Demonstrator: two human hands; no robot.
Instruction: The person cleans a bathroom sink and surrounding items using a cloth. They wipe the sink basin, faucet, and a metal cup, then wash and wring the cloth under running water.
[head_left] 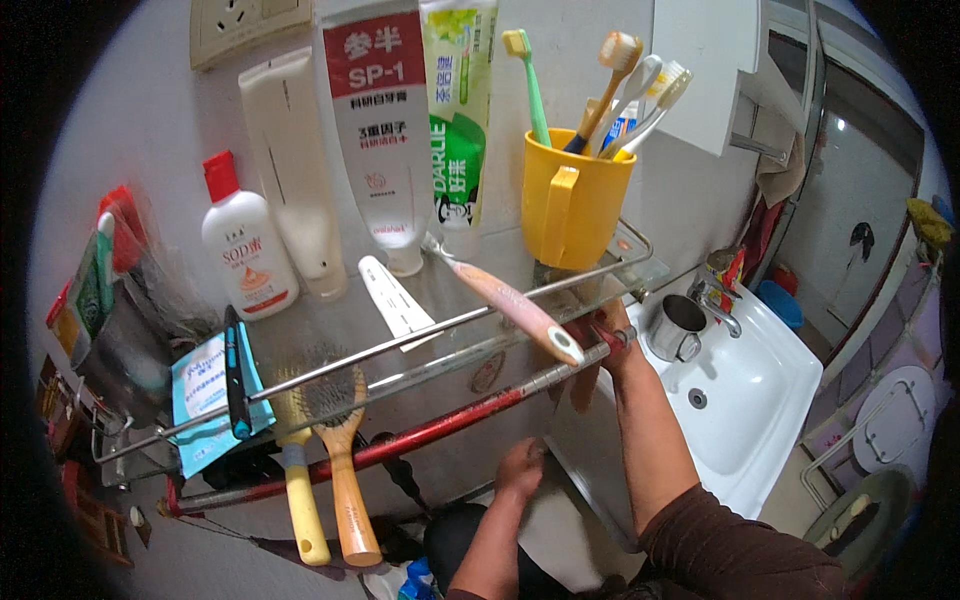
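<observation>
My right hand reaches up to the right end of the glass shelf, beside the end of the red bar. The shelf edge and rail partly cover its fingers, so its grip is hidden. Lower down, my left hand is curled closed below the shelf; whatever it may hold cannot be made out. Above the right hand, a pink and white toothbrush lies across the metal rail. Close by on the shelf stands a yellow mug with several toothbrushes in it.
Toothpaste tubes, a white bottle with a red cap and a small white tube occupy the shelf. Two hairbrushes hang at its front. To the right, a metal cup sits on the white sink near the faucet.
</observation>
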